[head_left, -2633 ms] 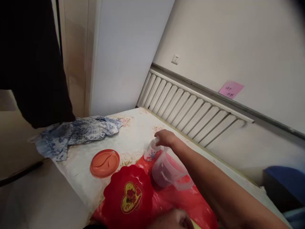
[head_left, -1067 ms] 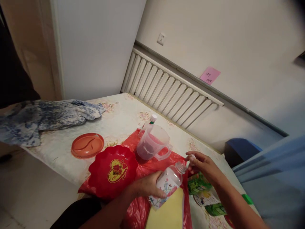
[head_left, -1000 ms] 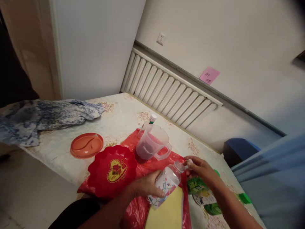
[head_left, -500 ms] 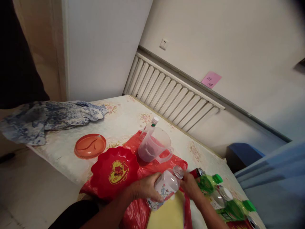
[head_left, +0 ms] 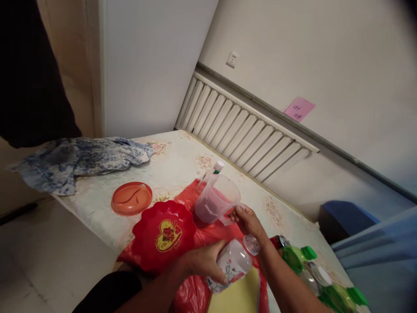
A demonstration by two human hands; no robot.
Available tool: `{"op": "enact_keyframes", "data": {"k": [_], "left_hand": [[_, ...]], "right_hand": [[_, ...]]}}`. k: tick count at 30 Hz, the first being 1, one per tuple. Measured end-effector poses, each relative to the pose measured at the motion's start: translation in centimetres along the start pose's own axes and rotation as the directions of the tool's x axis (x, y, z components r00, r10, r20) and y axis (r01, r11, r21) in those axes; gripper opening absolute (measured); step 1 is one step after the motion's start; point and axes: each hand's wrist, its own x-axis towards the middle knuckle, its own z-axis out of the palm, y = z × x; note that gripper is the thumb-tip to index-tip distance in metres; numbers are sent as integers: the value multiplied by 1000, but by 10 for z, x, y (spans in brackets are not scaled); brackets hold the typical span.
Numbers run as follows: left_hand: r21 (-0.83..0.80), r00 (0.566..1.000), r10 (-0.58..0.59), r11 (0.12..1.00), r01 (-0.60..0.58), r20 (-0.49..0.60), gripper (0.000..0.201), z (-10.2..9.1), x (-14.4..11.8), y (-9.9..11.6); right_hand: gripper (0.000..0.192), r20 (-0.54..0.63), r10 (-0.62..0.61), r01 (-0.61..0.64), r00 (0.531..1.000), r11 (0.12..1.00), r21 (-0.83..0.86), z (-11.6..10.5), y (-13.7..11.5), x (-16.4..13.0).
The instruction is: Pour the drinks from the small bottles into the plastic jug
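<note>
My left hand (head_left: 206,261) is closed round a clear plastic bottle (head_left: 239,258) with a flower-patterned label. The bottle leans to the right, and its mouth is uncapped. Beyond it, my right hand (head_left: 249,221) has its fingers closed on the handle of a translucent plastic jug (head_left: 211,202), which stands upright on red plastic sheeting (head_left: 185,191). Left of the jug sits a red scalloped tray (head_left: 146,234) with a yellow heart print. Below the bottle lies a flat yellow board or pad (head_left: 236,295), partly cut off by the frame.
An orange divided dish (head_left: 130,198) lies on the flowered tablecloth (head_left: 176,152). Behind the jug stands a small white-capped bottle (head_left: 219,166). Several drink bottles, including one green-capped bottle (head_left: 308,253), and a can (head_left: 280,241) line the right side. Blue-white cloth (head_left: 107,156) hangs over the left edge.
My right hand has moved from beside the bottle's neck up to the jug's handle and closed on it. The left hand still holds the bottle. The view has shifted slightly.
</note>
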Motion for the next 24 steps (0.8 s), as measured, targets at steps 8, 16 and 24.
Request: {"op": "enact_keyframes", "data": {"k": [8, 16, 24], "left_hand": [[172, 997, -74, 982, 74, -8, 86, -2, 1, 2], [91, 1000, -20, 996, 19, 18, 86, -5, 1, 0], [189, 999, -13, 982, 23, -51, 82, -2, -2, 9]], "right_hand": [[45, -100, -100, 102, 990, 995, 12, 1, -48, -2], [47, -222, -237, 222, 946, 971, -93, -23, -135, -27], [46, -330, -294, 233, 897, 949, -213, -58, -188, -87]]}}
